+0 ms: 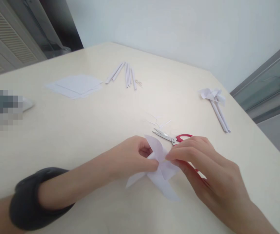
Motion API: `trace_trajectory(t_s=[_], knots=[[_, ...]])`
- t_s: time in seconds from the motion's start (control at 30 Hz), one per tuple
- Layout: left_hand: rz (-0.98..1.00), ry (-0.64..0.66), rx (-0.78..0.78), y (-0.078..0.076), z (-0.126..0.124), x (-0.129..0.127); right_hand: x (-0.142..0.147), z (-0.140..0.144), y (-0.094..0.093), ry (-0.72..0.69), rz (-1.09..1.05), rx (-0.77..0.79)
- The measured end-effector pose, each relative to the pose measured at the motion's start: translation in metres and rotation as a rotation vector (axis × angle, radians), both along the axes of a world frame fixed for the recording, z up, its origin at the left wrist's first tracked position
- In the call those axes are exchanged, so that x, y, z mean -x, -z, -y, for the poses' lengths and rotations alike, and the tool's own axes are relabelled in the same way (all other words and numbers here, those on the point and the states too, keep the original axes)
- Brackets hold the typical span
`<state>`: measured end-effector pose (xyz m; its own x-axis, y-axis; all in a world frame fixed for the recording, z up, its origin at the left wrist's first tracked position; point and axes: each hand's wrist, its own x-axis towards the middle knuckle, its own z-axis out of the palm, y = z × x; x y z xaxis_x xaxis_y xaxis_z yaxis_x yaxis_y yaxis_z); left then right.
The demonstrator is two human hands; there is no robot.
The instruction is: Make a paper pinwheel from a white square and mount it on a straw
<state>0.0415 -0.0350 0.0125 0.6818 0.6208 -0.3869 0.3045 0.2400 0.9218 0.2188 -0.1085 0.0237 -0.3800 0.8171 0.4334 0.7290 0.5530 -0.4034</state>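
White paper pinwheel [158, 169] is pinched at its centre by left hand [132, 157] and right hand [203, 165], folding blades inward; fastening likely follows.

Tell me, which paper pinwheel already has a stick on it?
The finished pinwheel far off on the table's right side: rolled white sticks run from it toward the table edge. The pinwheel pinched between the left hand and right hand has none.

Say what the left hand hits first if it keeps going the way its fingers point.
The left hand points right, already pinching the folded paper pinwheel at its centre. Straight on, it would likely meet the right hand fingertips on the paper's other side; depth is unclear.
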Motion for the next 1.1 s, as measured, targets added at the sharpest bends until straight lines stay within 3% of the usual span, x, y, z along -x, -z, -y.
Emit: trace_trajectory(t_s=[0.13, 0.37, 0.8, 1.1], knots=[[-0.001, 0.045, 0.008, 0.007, -0.002, 0.001, -0.003, 0.001, 0.002, -0.085, 0.074, 0.08], [-0.099, 0.064, -0.135, 0.016, -0.004, 0.003, -0.003, -0.001, 0.01, -0.109, 0.157, 0.069], [-0.058, 0.015, -0.044, 0.014, -0.003, 0.003, 0.004, 0.001, 0.001, -0.204, 0.272, -0.051], [-0.02, 0.004, 0.007, 0.015, -0.002, 0.002, -0.001, 0.003, 0.002, -0.22, 0.21, 0.057]])
